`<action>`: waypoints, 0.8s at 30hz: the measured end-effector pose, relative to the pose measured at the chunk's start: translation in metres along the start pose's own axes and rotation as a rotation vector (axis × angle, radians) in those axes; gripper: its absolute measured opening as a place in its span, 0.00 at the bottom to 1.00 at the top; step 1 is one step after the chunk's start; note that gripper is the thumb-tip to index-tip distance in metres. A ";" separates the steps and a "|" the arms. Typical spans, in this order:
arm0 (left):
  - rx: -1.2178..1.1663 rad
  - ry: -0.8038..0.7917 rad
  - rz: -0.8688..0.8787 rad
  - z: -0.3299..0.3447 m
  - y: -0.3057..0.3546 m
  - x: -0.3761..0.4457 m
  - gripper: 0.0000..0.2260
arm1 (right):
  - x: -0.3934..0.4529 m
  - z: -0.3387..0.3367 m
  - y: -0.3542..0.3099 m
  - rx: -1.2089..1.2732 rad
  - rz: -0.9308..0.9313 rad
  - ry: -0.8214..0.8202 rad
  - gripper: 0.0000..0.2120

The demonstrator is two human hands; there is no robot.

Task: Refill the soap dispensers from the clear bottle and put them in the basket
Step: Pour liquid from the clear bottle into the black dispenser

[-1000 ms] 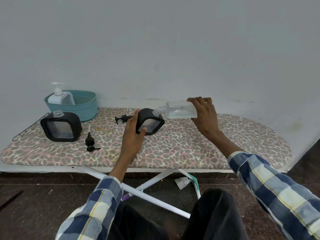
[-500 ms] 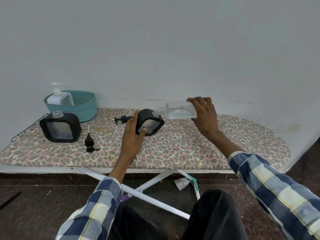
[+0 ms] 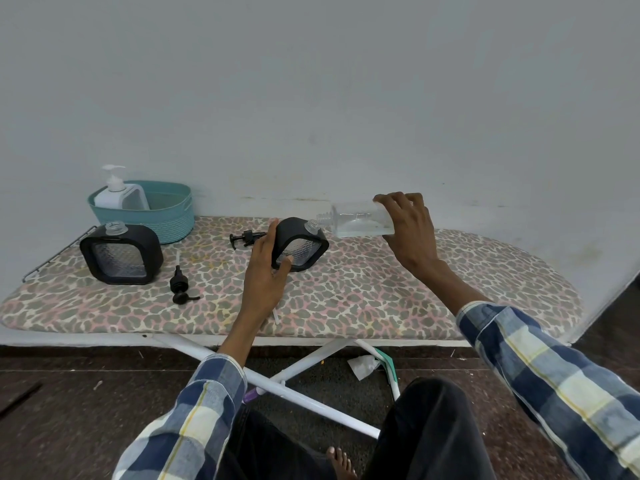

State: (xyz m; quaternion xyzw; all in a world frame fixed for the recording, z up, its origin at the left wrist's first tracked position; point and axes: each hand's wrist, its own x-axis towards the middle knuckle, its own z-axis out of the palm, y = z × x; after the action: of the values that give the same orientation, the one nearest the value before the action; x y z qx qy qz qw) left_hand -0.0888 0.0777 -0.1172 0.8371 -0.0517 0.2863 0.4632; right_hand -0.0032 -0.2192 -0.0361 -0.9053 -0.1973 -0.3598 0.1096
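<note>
My left hand [image 3: 265, 271] grips a black square soap dispenser [image 3: 303, 245], tilted to the right with its open clear neck up. My right hand [image 3: 412, 233] holds the clear bottle [image 3: 360, 221] on its side, its threaded mouth just beside the dispenser's neck; a little liquid lies along the bottle's lower side. A second black dispenser [image 3: 121, 254] stands uncapped at the left of the ironing board [image 3: 381, 292]. A white pump dispenser [image 3: 119, 195] sits in the teal basket [image 3: 169, 216] at the back left.
Two black pump heads lie on the board: one pump head [image 3: 180, 287] near the left dispenser, the other pump head [image 3: 246, 237] behind my left hand. The wall runs close behind the board. The board's white crossed legs and a crumpled paper are on the floor below.
Both hands stay nearly still. The bottle's mouth has drawn very slightly away from the dispenser's neck.
</note>
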 end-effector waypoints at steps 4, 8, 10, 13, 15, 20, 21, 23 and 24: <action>-0.001 0.000 -0.009 0.000 0.002 0.000 0.32 | 0.000 -0.001 0.000 0.001 -0.005 0.003 0.35; 0.004 -0.003 -0.005 0.000 0.001 0.000 0.32 | 0.001 -0.001 0.000 -0.005 -0.004 0.002 0.36; 0.003 -0.004 -0.007 0.000 0.001 0.000 0.32 | 0.001 -0.001 0.000 -0.010 -0.007 0.001 0.36; 0.003 -0.004 -0.014 0.001 0.001 0.000 0.33 | 0.001 -0.002 0.000 -0.013 -0.007 0.002 0.37; 0.004 -0.006 -0.016 0.000 0.000 0.000 0.33 | 0.001 -0.002 -0.001 -0.017 -0.007 -0.003 0.37; 0.001 -0.007 -0.012 0.000 0.001 0.000 0.32 | 0.001 -0.003 -0.001 -0.009 -0.006 -0.004 0.36; 0.003 -0.006 -0.014 0.000 0.001 0.000 0.33 | 0.001 -0.003 -0.002 -0.008 -0.007 -0.003 0.36; 0.010 -0.008 -0.020 0.000 0.001 0.000 0.33 | 0.001 -0.003 -0.002 -0.008 -0.004 -0.004 0.36; 0.008 -0.008 -0.024 0.000 0.001 0.000 0.33 | 0.001 -0.004 -0.003 -0.009 -0.001 -0.003 0.36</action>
State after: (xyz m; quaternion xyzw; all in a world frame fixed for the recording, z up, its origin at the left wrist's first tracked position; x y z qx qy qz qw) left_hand -0.0896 0.0768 -0.1165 0.8407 -0.0424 0.2773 0.4632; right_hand -0.0059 -0.2178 -0.0327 -0.9063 -0.1961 -0.3594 0.1050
